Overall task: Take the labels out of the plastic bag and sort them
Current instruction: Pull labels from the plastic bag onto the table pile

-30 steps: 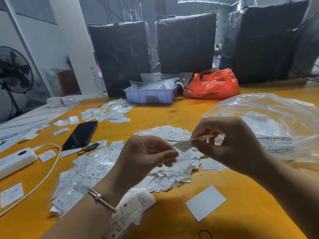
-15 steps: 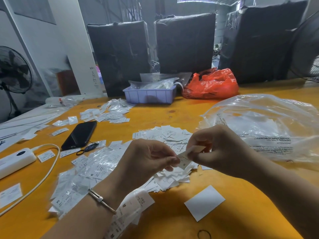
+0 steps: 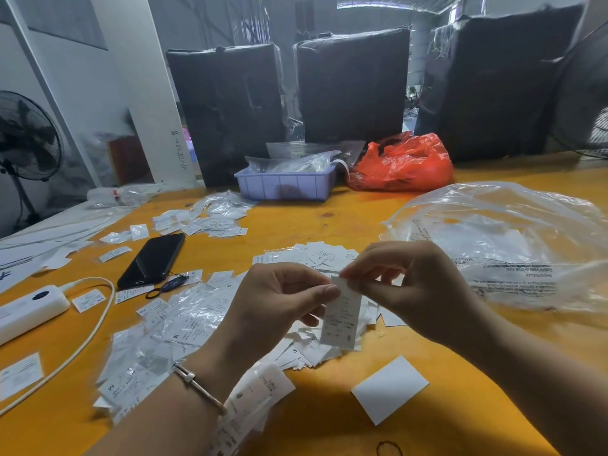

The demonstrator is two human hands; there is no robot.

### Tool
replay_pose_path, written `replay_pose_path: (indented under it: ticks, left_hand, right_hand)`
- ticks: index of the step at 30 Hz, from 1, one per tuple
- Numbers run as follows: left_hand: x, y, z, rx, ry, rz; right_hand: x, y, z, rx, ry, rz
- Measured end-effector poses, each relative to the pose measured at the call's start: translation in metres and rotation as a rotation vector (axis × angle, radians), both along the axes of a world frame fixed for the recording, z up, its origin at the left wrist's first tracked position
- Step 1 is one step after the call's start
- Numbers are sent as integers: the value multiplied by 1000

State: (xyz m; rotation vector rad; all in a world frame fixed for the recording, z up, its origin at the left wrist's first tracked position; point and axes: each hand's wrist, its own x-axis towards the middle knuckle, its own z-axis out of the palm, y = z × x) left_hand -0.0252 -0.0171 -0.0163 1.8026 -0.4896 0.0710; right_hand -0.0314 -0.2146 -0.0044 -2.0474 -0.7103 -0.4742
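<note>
A white printed label (image 3: pixel 340 319) hangs upright between my hands, above the middle of the yellow table (image 3: pixel 296 222). My right hand (image 3: pixel 414 291) pinches its top edge, and my left hand (image 3: pixel 276 301) pinches the same top corner from the left. Under them lies a heap of loose white labels (image 3: pixel 316 258). To the left of it lie several small clear packets of labels (image 3: pixel 184 320). A big clear plastic bag (image 3: pixel 513 238) lies crumpled on the right. A bundle of labels (image 3: pixel 253 403) sits under my left wrist.
A black phone (image 3: pixel 153 260) and a white power bank (image 3: pixel 29 307) with its cable lie at the left. A blue tray (image 3: pixel 286 184) and a red bag (image 3: pixel 401 164) stand at the back. A blank white card (image 3: pixel 390 388) and a rubber band (image 3: pixel 389 449) lie near the front edge.
The label was held flat and sideways between both hands; now it hangs down unfolded, pinched at its top. Both hands have stayed over the heap.
</note>
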Motion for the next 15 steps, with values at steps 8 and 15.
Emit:
replay_pose_path:
  ticks: [8, 15]
  left_hand:
    - [1, 0, -1, -53, -5, 45]
    - [0, 3, 1, -33, -16, -24]
  right_hand:
    - [1, -1, 1, 152, 374, 111]
    - [2, -2, -1, 335, 367, 153]
